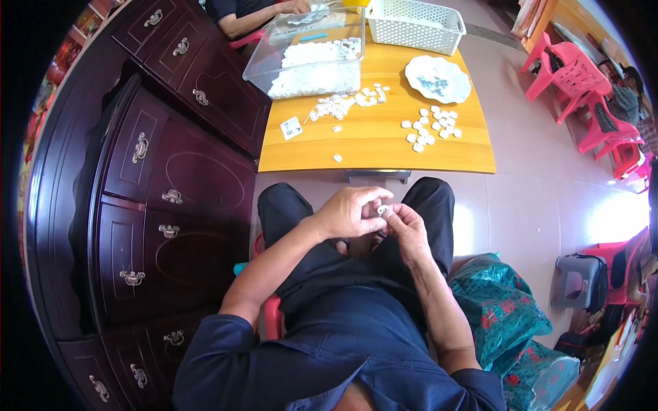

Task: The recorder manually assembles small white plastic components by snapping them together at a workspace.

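1. The dark wood cabinet [171, 216], fitted with metal handles, stood along the person's left side.
2. The yellow wooden counter [370, 140] stood in front of the knees and carried the parts.
3. The green patterned bag [493, 308] sat on the floor beside the right leg.
4. The clear bin [274, 55], at the counter's far left, contained many white pieces.
5. The white perforated basket [411, 34] stood to the right of the bin.
6. The scalloped white plate [460, 82] held greyish pieces, nearer than the basket.
7. The left hand [349, 211] was positioned above the lap, fingers curved about the workpiece; whether they touched it could not be determined.
8. The right hand [409, 231] had its thumb and index fingers clamped on the workpiece.
9. The printed card [291, 128] lay flat, left of a loose pile of white parts [331, 107].
10. The small white workpiece [382, 209] was located between the hands, off the counter.
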